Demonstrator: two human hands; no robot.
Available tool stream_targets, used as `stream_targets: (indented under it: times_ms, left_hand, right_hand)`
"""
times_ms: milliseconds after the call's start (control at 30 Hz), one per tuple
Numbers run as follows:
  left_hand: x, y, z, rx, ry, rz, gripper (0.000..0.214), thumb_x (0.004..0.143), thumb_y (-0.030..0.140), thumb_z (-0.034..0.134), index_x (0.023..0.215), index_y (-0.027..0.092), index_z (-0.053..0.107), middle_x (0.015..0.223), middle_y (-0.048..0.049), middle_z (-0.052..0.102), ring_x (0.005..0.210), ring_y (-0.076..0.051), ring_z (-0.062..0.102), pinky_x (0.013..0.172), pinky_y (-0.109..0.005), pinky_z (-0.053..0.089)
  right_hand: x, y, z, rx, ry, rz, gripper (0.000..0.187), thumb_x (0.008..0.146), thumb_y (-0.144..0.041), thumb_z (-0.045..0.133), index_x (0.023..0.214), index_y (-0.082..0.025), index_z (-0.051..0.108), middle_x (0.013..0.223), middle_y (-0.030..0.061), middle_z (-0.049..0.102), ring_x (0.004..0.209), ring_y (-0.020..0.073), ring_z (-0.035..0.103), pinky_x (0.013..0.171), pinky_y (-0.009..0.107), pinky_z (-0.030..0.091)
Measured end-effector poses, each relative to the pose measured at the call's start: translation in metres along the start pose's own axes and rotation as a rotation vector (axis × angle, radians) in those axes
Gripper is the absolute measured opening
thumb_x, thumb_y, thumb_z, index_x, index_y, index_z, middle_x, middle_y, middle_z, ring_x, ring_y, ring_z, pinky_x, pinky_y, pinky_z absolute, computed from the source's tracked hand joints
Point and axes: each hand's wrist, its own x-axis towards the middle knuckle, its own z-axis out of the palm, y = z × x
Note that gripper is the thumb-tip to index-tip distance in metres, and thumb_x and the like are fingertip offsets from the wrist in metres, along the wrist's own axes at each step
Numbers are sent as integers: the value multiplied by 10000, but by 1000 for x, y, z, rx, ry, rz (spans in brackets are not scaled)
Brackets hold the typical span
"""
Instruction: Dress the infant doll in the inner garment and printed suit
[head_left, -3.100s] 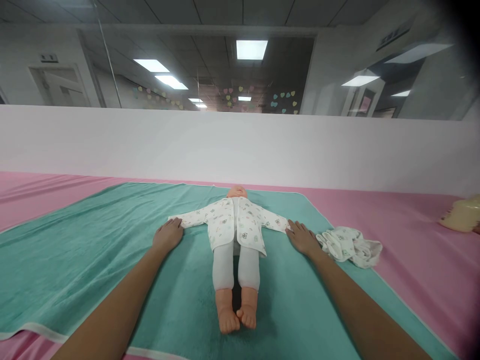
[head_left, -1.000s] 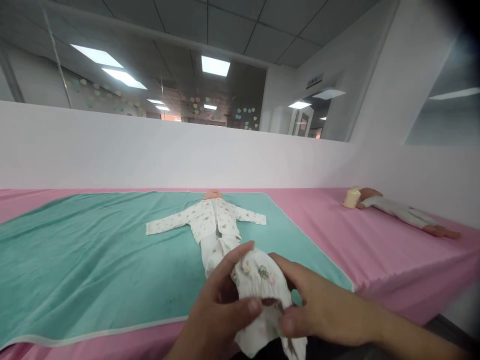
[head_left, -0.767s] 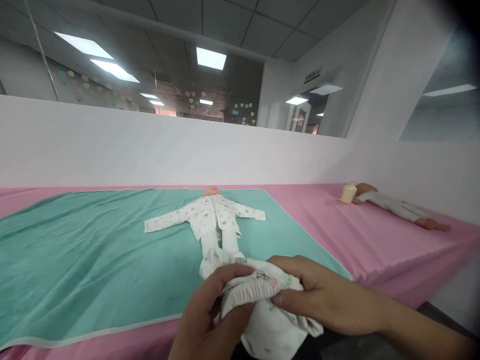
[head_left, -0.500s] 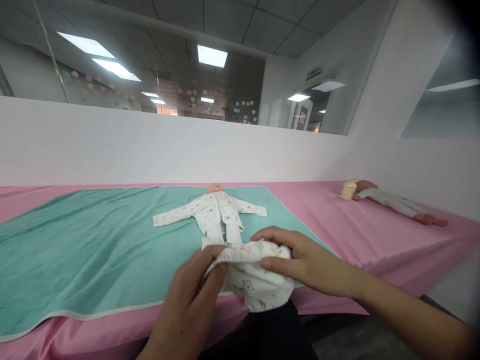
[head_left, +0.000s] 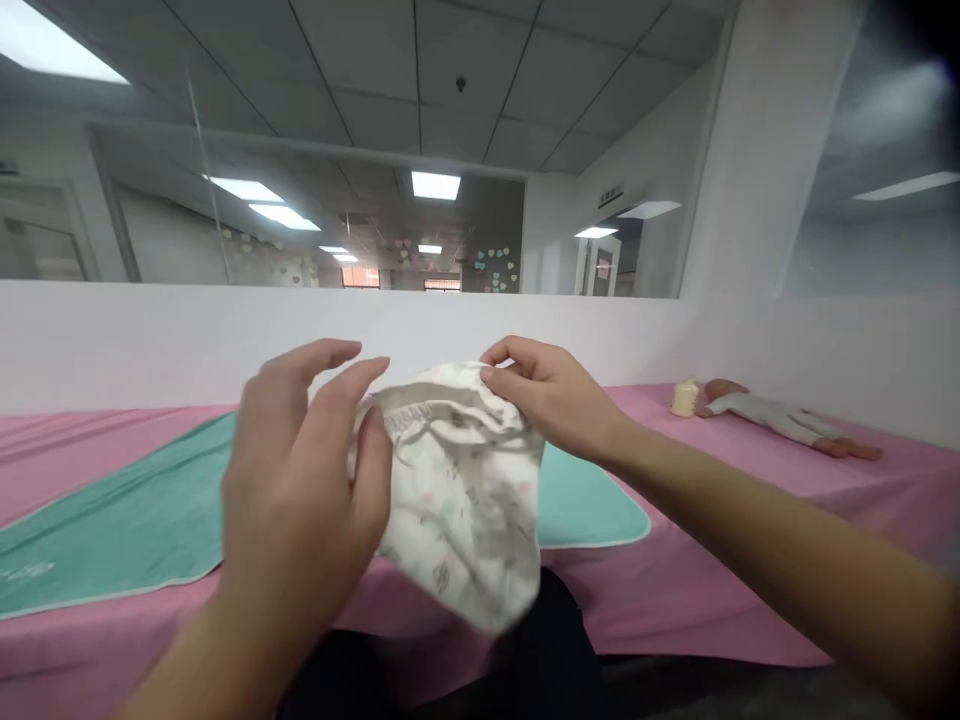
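Garment [head_left: 461, 490] raised, right hand [head_left: 551, 390] pinching, left hand [head_left: 289, 450] spread

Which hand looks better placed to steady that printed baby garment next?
The right hand, probably: it pinches the upper edge of the printed baby garment. The left hand is spread open at the garment's other side; whether it touches is unclear.

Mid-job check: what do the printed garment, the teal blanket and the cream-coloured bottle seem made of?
Printed garment: thin, matte, cotton-like cloth; it hangs limp, and the puckered opening suggests elastic.
Teal blanket: soft-looking matte textile, perhaps fleece or towelling; no shine shows, but the weave is unclear.
Cream-coloured bottle: probably plastic, from its pale, even colour; too small to judge finish.
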Motion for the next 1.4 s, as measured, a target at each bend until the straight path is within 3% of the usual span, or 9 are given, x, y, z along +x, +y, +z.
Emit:
stream_targets:
  times_ms: [133, 267, 400, 567, 733, 867, 1067, 1233, 1400]
  left_hand:
    - [1, 31, -19, 25, -143, 139, 399, 829, 296, 537, 1217, 219, 487, 1230, -50, 514, 1139, -234, 475, 960, -362, 399]
    - [4, 27, -12, -68, -286, 20, 315, 842, 352, 519, 1132, 230, 519, 1170, -57, 506, 1025, -228, 523, 789, -322, 468]
    - [8, 15, -7, -346, -454, -105, 150, 873, 327, 473, 935, 241, 579, 1008, -14, 549, 907, -175, 540, 735, -262, 448]
    - [5, 2, -14, -802, -448, -433, 171, 852, 349, 523, 752, 210, 516, 709, 23, 543, 699, -130, 521, 637, -223, 423]
    - [8, 1, -13, -824, -662, -412, 149, 842, 334, 544, 895, 203, 593, 725, 1, 579, 642, -119, 515, 587, -214, 425]
    - [15, 1, -9, -863, -643, -506, 221, 802, 391, 575, 931, 214, 603, 709, 15, 591, 590, -104, 526, 496, -178, 408]
    - [5, -20, -8, -841, -498, -905, 232, 757, 416, 563, 736, 185, 568, 543, 69, 472, 431, -49, 466, 405, -130, 325]
    - [-19, -51, 12, -787, -477, -1078, 285, 713, 449, 622, 661, 189, 519, 518, 48, 447, 423, -72, 404, 376, -162, 311]
    - [-40, -109, 19, -797, -661, -1132, 407, 732, 487, 610, 571, 186, 389, 516, 55, 345, 441, -73, 314, 394, -175, 261]
  right_hand:
    - [11, -37, -4, 147, 0, -128, 142, 787, -291, 485, 765, -177, 565, 688, -15, 559, 547, 79, 456, 481, 202, 343]
    - [10, -53, -2, 194, -14, -179, 105, 754, -251, 475, 705, -174, 528, 647, -17, 537, 533, 78, 463, 467, 195, 360]
    - [-1, -41, -2, 172, -115, -99, 91, 753, -234, 435, 719, -182, 502, 627, -23, 536, 526, 92, 506, 469, 204, 403]
    - [-18, -18, -13, -25, -75, -47, 193, 788, -221, 345, 653, -184, 478, 592, -22, 537, 511, 97, 476, 478, 221, 359]
    - [-24, -16, -6, 7, 58, -278, 197, 771, -183, 388, 606, -173, 495, 804, 10, 563, 770, 121, 494, 714, 253, 378]
    - [-15, -9, 12, 412, -105, -161, 189, 786, -218, 392, 646, -179, 514, 717, -6, 510, 690, 113, 455, 651, 239, 379]
    - [-18, 36, 51, 926, -431, 215, 184, 775, -330, 547, 697, -163, 540, 719, -7, 539, 640, 92, 483, 593, 211, 414]
    - [-20, 53, 87, 765, -814, 377, 347, 632, -412, 738, 856, -166, 639, 817, 23, 624, 727, 126, 575, 631, 226, 455]
    - [-7, 85, 97, 772, -714, 183, 290, 656, -373, 720, 833, -162, 629, 814, -4, 586, 738, 107, 537, 635, 206, 424]
